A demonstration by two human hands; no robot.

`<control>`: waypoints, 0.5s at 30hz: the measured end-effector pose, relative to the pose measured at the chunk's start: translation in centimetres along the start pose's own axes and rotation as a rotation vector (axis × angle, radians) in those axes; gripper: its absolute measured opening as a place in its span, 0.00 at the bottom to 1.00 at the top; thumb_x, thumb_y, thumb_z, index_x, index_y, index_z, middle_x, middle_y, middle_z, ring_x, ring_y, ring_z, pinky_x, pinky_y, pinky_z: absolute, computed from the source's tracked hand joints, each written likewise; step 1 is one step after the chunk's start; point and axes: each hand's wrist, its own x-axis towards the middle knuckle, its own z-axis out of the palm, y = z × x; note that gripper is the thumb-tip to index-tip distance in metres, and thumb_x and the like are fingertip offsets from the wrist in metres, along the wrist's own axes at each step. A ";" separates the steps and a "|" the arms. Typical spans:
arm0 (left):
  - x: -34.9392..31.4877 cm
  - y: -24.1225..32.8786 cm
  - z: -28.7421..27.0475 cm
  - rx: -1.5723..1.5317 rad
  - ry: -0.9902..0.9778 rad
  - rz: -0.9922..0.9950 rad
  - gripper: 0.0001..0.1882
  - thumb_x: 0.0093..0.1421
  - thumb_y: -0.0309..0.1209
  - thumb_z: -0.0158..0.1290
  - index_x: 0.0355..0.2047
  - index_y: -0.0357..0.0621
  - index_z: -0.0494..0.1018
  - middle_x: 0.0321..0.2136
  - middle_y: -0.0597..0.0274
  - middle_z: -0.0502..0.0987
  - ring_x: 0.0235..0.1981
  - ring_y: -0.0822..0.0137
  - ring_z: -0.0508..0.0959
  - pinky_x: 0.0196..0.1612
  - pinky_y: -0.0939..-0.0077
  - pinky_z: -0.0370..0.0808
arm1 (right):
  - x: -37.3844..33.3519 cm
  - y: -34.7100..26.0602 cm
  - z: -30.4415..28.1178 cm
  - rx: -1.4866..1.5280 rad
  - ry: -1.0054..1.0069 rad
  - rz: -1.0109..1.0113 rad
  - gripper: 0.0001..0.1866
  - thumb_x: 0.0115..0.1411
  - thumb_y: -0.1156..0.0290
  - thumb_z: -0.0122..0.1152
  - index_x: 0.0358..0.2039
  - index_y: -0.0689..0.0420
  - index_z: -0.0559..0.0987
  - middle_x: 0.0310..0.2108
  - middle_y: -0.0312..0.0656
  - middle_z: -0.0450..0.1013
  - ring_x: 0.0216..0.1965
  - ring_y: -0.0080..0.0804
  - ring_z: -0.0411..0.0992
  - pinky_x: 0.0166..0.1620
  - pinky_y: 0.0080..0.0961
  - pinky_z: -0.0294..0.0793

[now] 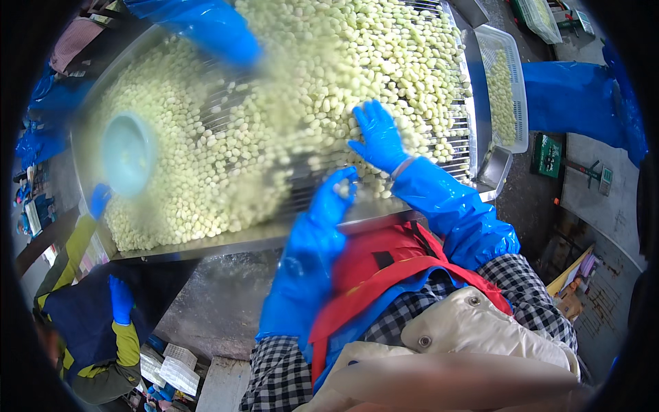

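Small pale green oval fruits [412, 69], whose exact kind I cannot tell, cover a metal sorting table with a slatted bar top [296, 189]. My right hand [379, 137], in a blue glove, lies with spread fingers on the fruits toward the table's right side. Close to the table's near edge is my left hand [334, 198], also blue-gloved. Its fingers curl around a pale fruit [343, 187], partly hidden by the glove. Loose fruits and bare bars lie between and beside my hands.
A light blue basin [128, 154] sits at the left among the fruits. Beyond the right edge stands a white basket [523, 103] of fruits. Co-workers' blue sleeves [206, 27] reach in from the far side and right; another person [86, 295] stands at the left.
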 end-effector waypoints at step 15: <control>-0.4 0.7 1.0 -0.130 0.009 -0.052 0.20 0.65 0.35 0.52 0.55 0.41 0.69 0.31 0.69 0.72 0.21 0.80 0.67 0.21 0.89 0.64 | -3.9 3.3 0.3 0.017 -0.045 0.389 0.14 0.56 0.58 0.64 0.35 0.54 0.81 0.27 0.43 0.77 0.27 0.41 0.77 0.32 0.35 0.75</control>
